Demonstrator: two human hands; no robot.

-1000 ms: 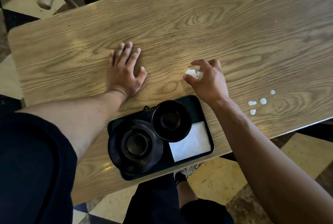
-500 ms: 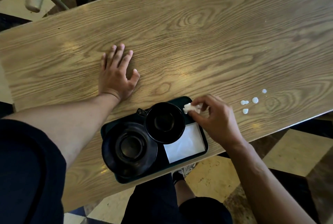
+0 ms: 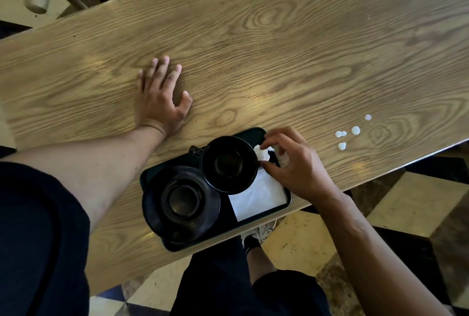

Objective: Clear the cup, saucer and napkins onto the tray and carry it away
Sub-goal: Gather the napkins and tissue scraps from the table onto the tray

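Tray (image 3: 152, 176), dark green, rectangular with rounded corners, sits at lower centre of the frame on the near edge of the wood-grain table (image 3: 279, 49), one corner overhanging slightly. On it: black round saucer (image 3: 157, 214) at lower left, black cup (image 3: 229, 164) just above and right of it, small handle pointing to the upper left, and a flat white square napkin (image 3: 256, 200) at lower right, partly under the cup's rim.

Right hand (image 3: 297, 166) hovers over the tray's upper right corner. Thumb and forefinger loosely pinch a small crumpled white napkin wad (image 3: 261, 152), held just beside the cup rim; other fingers curled and spread. Whether the wad already rests on the tray, cannot tell.

Left hand (image 3: 160, 102) lies palm down on the table, left of centre, fingers extended, holding nothing.

White droplets (image 3: 352, 131) of spilled liquid sit on the table at right, well apart from the tray.

Handling judgement: wad is weightless and soft, needs only a drop. Flat napkin is light and could slide or lift when carried. Cup and saucer look ceramic, so breakable, and they stand loose on what is probably a slick tray. Best hold: both short ends of the tray, kept level, lifting the overhanging edge first.
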